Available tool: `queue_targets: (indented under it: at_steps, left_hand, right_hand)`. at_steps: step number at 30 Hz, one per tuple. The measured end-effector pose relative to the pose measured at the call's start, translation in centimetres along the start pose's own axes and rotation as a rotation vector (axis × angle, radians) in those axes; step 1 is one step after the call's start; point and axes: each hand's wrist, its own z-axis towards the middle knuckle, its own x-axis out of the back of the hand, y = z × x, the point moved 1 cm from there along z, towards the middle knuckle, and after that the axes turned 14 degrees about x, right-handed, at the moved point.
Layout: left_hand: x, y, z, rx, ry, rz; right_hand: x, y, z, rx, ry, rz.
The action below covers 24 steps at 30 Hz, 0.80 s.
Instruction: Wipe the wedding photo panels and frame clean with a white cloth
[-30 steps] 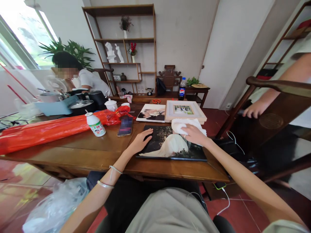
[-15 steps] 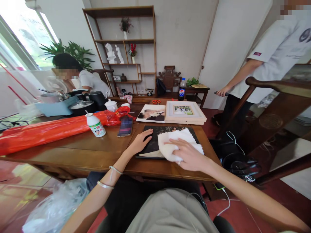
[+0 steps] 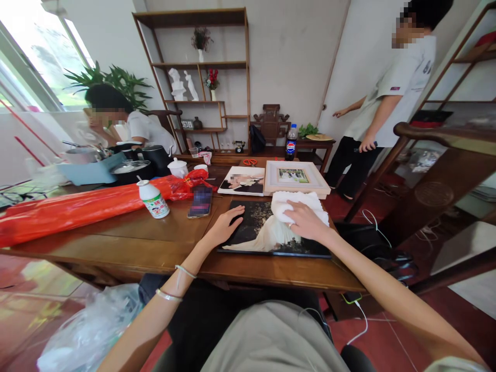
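A dark photo panel (image 3: pixel 267 235), with a pale flowing gown pictured on it, lies flat on the wooden table in front of me. My left hand (image 3: pixel 228 222) rests on its left edge, fingers stretched out and holding nothing. Over its upper right part lies a bunched white towel (image 3: pixel 279 206). My right hand (image 3: pixel 306 221) presses down on this towel and grips it, its fingertips partly sunk in the folds. The towel covers the panel's upper right corner.
Behind the panel lie a photo board (image 3: pixel 242 181) and a framed picture (image 3: pixel 296 178). A cola bottle (image 3: pixel 290 143) stands beyond. To the left are a phone (image 3: pixel 200 201), a white bottle (image 3: pixel 154 200) and a red plastic-wrapped bundle (image 3: pixel 85 206). Two people are nearby.
My right hand has moved the towel up and right across the panel, uncovering the pale gown. My left hand has stayed put. The person at right has moved away toward the wall.
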Motion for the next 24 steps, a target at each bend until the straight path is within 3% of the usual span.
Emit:
queue_targets:
  at_steps: [5,8,18,21,24]
  left_hand:
    - [0.0,0.1,-0.1,0.011,0.008,0.008]
    - [0.0,0.1,-0.1,0.015,0.003,0.010]
    - [0.0,0.1,-0.1,0.010,0.002,-0.003]
    - [0.0,0.1,0.0,0.008,-0.001,0.001]
    - [0.0,0.1,0.0,0.010,-0.008,0.010]
  right_hand:
    - [0.7,-3.7,-0.9,0.150,0.054,0.106]
    - [1.0,-4.7,-1.4,0.216,0.061,0.161]
    - [0.2,0.1,0.0,0.077,0.010,0.077]
    - [0.1,0.0,0.4,0.049,0.004,0.055]
    - [0.2,-1.8,0.2,0.068,0.019,0.073]
